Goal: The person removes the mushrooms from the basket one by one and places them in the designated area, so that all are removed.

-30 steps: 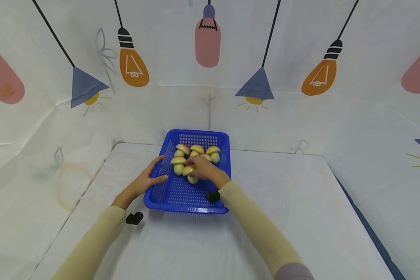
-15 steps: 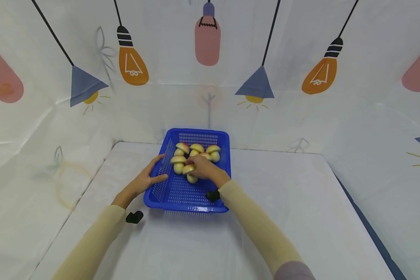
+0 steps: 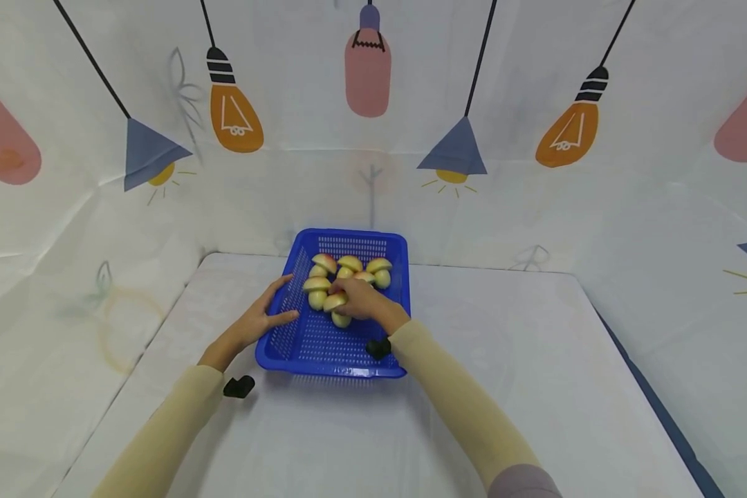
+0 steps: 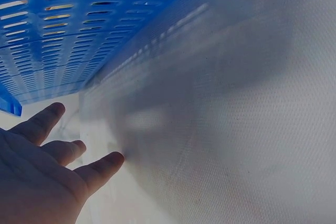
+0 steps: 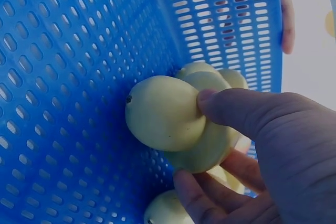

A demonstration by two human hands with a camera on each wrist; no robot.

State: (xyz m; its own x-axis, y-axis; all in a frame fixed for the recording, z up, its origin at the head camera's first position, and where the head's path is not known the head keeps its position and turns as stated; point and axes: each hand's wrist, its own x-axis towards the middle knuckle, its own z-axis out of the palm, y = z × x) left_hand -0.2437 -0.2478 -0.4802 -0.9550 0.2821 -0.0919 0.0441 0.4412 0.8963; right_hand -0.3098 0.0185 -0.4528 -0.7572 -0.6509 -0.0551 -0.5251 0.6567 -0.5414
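Note:
A blue perforated plastic basket (image 3: 330, 372) holds several pale yellow mushrooms (image 3: 316, 285) with rounded, partly reddish caps. Inside it, my right hand (image 3: 366, 302) pinches the nearest mushroom (image 3: 341, 319). The right wrist view shows the thumb pressed at the join of this mushroom's bulb-like stem (image 5: 164, 113) and cap, with fingertips curled beneath. Another mushroom is partly hidden behind my right hand. At the basket's left side, my left hand (image 3: 253, 324) spans the rim with its thumb above. Its fingers (image 4: 102, 171) stretch out straight along the outside; whether they touch the wall, I cannot tell.
The basket stands towards the back of a white-covered table (image 3: 535, 387). Behind it rises a white sheet (image 3: 324, 187) printed with lamps and bulbs. Small black pieces sit at both wrists, one by the left cuff (image 3: 239, 387).
The view has shifted very slightly. Both hands, the basket and the mushrooms stay practically where they were; my right hand keeps its pinch on the same mushroom.

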